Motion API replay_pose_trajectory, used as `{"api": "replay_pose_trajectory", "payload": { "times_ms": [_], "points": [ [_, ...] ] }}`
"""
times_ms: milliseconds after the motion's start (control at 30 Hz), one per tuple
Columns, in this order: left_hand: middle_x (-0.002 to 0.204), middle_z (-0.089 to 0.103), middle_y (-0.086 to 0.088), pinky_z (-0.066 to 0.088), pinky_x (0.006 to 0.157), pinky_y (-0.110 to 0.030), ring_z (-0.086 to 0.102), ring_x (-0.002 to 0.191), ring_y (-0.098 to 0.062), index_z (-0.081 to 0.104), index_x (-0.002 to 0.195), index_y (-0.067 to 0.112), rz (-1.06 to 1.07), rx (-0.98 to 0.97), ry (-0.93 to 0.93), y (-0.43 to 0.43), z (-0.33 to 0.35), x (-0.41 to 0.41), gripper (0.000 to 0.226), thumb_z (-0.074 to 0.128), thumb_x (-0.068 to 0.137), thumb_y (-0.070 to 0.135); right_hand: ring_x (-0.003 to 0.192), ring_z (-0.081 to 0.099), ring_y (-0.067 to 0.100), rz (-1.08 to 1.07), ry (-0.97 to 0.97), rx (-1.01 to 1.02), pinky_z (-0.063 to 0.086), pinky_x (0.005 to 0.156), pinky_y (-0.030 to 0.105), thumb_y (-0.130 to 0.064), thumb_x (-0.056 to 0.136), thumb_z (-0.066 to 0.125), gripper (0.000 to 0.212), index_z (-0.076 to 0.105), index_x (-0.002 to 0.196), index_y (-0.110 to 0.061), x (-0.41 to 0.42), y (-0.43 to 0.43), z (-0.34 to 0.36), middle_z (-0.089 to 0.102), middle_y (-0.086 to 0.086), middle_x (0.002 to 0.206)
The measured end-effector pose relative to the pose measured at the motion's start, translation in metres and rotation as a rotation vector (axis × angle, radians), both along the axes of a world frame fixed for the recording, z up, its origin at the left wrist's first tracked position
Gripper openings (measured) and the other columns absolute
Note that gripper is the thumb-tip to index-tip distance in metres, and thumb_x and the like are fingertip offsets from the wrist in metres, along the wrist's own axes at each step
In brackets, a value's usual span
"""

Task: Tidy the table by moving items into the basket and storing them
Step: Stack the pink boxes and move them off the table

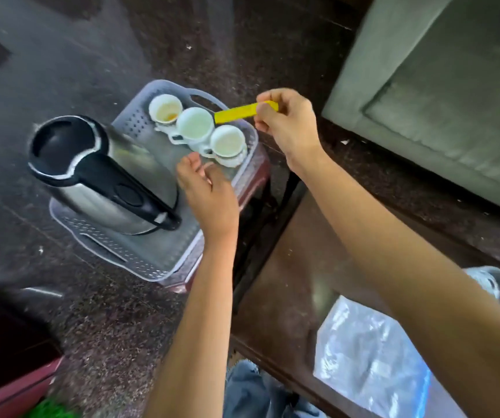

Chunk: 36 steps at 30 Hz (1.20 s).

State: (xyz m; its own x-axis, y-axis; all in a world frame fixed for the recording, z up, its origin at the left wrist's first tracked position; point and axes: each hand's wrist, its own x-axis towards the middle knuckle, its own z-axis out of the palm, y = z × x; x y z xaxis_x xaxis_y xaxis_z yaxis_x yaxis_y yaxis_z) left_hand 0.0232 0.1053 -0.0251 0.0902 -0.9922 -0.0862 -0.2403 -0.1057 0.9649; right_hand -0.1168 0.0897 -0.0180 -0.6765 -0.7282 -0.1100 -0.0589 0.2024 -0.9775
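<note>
- My right hand (284,125) pinches one end of the yellow strip (236,112) between thumb and fingertips.
- The strip hangs above the far right corner of the basket (128,260), its free end over the three cups (195,125) along that far edge.
- My left hand (209,191) is loosely spread and holds nothing. It hovers at the basket's right edge, just beside the kettle (98,173).
- The kettle fills the basket's near left half.
- Handling, as I judge it: the strip looks light, thin and fairly stiff, so an end pinch is enough. Lay it flat on the bare basket floor, clear of the breakable cups.
- A plastic bag (369,357) lies on the table (287,267).
</note>
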Motion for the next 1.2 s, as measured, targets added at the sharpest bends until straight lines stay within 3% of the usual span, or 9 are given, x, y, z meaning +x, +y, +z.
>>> {"api": "replay_pose_trajectory", "payload": {
  "times_ms": [100,200,333,400,467,633,733,867,1200],
  "points": [
    [0.125,0.044,-0.033,0.035,0.104,-0.047,0.044,0.118,-0.044,0.040,0.120,-0.015,0.086,0.052,0.020,-0.025,-0.004,0.000,0.031,0.042,0.090,-0.007,0.069,0.066,0.021,0.185,0.104,0.055,0.058,0.081,0.048,-0.002,0.083,0.059,0.015,0.066,0.084,-0.016,0.019,-0.058,0.004,0.066,0.005,0.072],
    [0.128,0.043,-0.032,0.034,0.105,-0.047,0.044,0.121,-0.042,0.038,0.123,-0.015,0.139,0.142,0.071,-0.045,-0.009,-0.002,0.034,0.041,0.090,-0.007,0.073,0.066,0.017,0.376,0.135,0.120,0.060,0.081,0.040,0.005,0.083,0.056,0.019,0.069,0.094,-0.004,0.034,-0.105,0.001,0.065,0.008,0.078],
    [0.129,0.045,-0.031,0.036,0.104,-0.044,0.046,0.120,-0.039,0.038,0.124,-0.013,0.145,0.185,0.102,-0.059,-0.018,-0.002,0.034,0.041,0.091,-0.006,0.065,0.052,0.003,0.637,0.476,0.201,0.042,0.069,0.004,-0.002,0.081,0.060,0.025,0.073,0.102,-0.007,0.049,-0.151,-0.004,0.054,-0.006,0.068],
    [0.129,0.046,-0.030,0.038,0.102,-0.039,0.048,0.119,-0.037,0.040,0.124,-0.012,0.128,0.206,0.103,-0.059,-0.024,-0.003,0.033,0.042,0.092,-0.006,0.070,0.051,0.005,0.744,0.549,0.235,0.036,0.065,0.006,-0.005,0.080,0.062,0.026,0.073,0.104,-0.010,0.056,-0.165,-0.010,0.062,-0.003,0.077],
    [0.130,0.047,-0.027,0.039,0.102,-0.036,0.049,0.119,-0.035,0.041,0.125,-0.011,0.103,0.242,0.111,-0.058,-0.029,-0.003,0.033,0.042,0.093,-0.003,0.084,0.053,0.008,0.819,0.589,0.239,0.041,0.075,0.017,-0.004,0.079,0.063,0.026,0.071,0.103,-0.007,0.063,-0.175,-0.019,0.068,0.006,0.094],
    [0.131,0.047,-0.025,0.039,0.103,-0.036,0.048,0.122,-0.032,0.041,0.127,-0.008,0.060,0.258,0.104,-0.055,-0.038,-0.002,0.034,0.041,0.094,-0.002,0.085,0.054,0.013,0.991,0.584,0.248,0.043,0.079,0.027,-0.005,0.076,0.070,0.022,0.069,0.098,-0.007,0.080,-0.190,-0.040,0.067,0.006,0.092],
    [0.131,0.046,-0.025,0.040,0.104,-0.040,0.047,0.121,-0.032,0.041,0.126,-0.007,0.050,0.266,0.106,-0.058,-0.039,0.001,0.033,0.041,0.094,-0.001,0.102,0.048,0.012,0.956,0.780,0.316,0.036,0.091,0.036,-0.016,0.074,0.069,0.018,0.070,0.091,-0.023,0.092,-0.196,-0.050,0.064,-0.011,0.082],
    [0.128,0.048,-0.026,0.040,0.102,-0.046,0.047,0.120,-0.034,0.042,0.124,-0.010,0.023,0.249,0.087,-0.058,-0.041,0.006,0.031,0.041,0.094,-0.001,0.119,0.038,0.015,0.902,0.944,0.343,0.022,0.087,0.034,-0.016,0.074,0.068,0.022,0.069,0.094,-0.026,0.101,-0.198,-0.052,0.050,-0.016,0.079],
    [0.125,0.051,-0.023,0.040,0.099,-0.044,0.048,0.116,-0.034,0.045,0.120,-0.007,-0.040,0.091,-0.047,-0.045,-0.017,0.001,0.029,0.044,0.092,0.001,0.115,0.048,0.022,0.473,0.868,0.199,0.038,0.096,0.033,-0.023,0.088,0.051,0.023,0.068,0.103,-0.022,0.067,-0.152,-0.014,0.066,-0.005,0.107]
  ]
}}
